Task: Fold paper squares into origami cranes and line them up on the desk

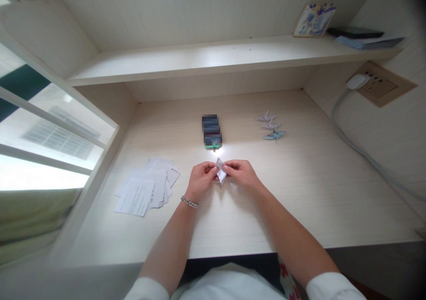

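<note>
A small folded white paper, diamond-shaped with a pointed tip at top and bottom, is held upright just above the desk. My left hand pinches its left side between thumb and fingers. From the right, my right hand pinches the opposite side the same way. Directly beyond the paper lies a dark phone-like device, its face blurred out, with a bright light at its near end. Several folded paper cranes sit to the right, among them a blue patterned crane and a white crane.
Loose printed paper sheets lie in a pile at the left. A raised shelf runs along the back, carrying a small colourful package and a dark flat item. A grey cable hangs from the wall socket.
</note>
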Tool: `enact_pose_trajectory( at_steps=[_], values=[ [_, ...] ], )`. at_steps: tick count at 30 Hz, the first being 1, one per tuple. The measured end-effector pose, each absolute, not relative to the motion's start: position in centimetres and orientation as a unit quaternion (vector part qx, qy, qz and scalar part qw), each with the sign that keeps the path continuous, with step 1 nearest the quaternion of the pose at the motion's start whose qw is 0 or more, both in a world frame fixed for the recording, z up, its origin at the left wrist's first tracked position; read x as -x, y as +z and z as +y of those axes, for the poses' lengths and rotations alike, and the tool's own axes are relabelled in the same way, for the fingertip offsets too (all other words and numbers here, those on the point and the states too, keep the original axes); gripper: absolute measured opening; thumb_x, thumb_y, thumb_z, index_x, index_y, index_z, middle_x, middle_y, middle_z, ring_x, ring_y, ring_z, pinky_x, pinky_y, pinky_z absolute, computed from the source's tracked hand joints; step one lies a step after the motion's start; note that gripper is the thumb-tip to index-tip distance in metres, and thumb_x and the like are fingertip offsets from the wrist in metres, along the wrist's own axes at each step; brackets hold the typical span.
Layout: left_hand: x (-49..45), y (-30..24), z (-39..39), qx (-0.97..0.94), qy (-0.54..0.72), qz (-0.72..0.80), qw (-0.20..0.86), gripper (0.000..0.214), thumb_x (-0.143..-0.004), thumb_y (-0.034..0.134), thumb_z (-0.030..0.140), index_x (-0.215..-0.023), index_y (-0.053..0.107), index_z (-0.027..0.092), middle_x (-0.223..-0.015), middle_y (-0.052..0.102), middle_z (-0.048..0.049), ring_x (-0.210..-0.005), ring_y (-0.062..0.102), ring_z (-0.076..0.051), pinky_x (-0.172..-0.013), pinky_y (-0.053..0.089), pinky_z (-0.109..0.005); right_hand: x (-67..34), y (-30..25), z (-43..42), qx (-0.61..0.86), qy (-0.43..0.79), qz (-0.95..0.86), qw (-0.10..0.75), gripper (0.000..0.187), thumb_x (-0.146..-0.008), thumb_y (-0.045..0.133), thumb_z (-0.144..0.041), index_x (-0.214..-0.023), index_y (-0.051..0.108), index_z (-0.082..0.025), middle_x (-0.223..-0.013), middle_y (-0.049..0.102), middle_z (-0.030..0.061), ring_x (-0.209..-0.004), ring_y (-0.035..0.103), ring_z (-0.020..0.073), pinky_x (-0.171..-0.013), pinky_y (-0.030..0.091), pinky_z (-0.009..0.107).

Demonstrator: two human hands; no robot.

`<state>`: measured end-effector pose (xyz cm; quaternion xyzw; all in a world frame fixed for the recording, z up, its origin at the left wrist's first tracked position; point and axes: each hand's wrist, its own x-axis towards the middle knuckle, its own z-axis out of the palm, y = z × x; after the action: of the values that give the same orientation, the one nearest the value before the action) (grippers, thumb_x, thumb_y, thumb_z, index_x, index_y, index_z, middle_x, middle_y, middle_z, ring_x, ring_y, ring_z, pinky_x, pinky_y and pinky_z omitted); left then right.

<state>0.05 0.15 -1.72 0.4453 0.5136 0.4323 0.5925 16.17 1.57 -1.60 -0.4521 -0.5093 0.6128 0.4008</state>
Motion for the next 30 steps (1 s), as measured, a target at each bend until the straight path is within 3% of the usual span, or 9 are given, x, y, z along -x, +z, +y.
enact_pose_trajectory(
  at_steps=[19, 26, 30],
  values=[
    [-0.33, -1.56, 0.06, -0.431, 0.445, 0.522, 0.586, 0.030, -0.069, 0.070, 0.037, -0.082, 0.065, 0.010, -0.074, 0.067, -0.0075, -0.063, 0.061, -0.014, -0.057, 0.048, -0.024, -15.85, -1.56, 1.38, 0.471, 0.601, -0.505, 0.401, 0.030, -0.071, 0.067, -0.039, -0.085, 0.073, -0.014, -0.076, 0.071, 0.0072, -0.068, 0.064, 0.0190, -0.064, 0.050, 0.030],
    [-0.42, -1.26, -0.18, -0.451, 0.404, 0.521, 0.602, 0.030, -0.068, 0.071, 0.038, -0.075, 0.066, 0.010, -0.064, 0.063, -0.0045, -0.055, 0.054, -0.011, -0.051, 0.043, -0.022, -16.25, -1.19, 1.54, 0.482, 0.537, -0.559, 0.408, 0.029, -0.067, 0.070, -0.035, -0.089, 0.072, -0.015, -0.088, 0.071, 0.0087, -0.079, 0.064, 0.0217, -0.071, 0.049, 0.032],
    [-0.69, -1.01, -0.31, -0.468, 0.374, 0.512, 0.615, 0.028, -0.067, 0.071, 0.036, -0.073, 0.065, 0.009, -0.061, 0.061, -0.0031, -0.053, 0.052, -0.010, -0.050, 0.041, -0.021, -16.42, -1.05, 1.53, 0.476, 0.557, -0.547, 0.405, 0.024, -0.067, 0.070, -0.032, -0.083, 0.073, -0.015, -0.079, 0.071, 0.0068, -0.071, 0.064, 0.0196, -0.064, 0.048, 0.029]
  ],
)
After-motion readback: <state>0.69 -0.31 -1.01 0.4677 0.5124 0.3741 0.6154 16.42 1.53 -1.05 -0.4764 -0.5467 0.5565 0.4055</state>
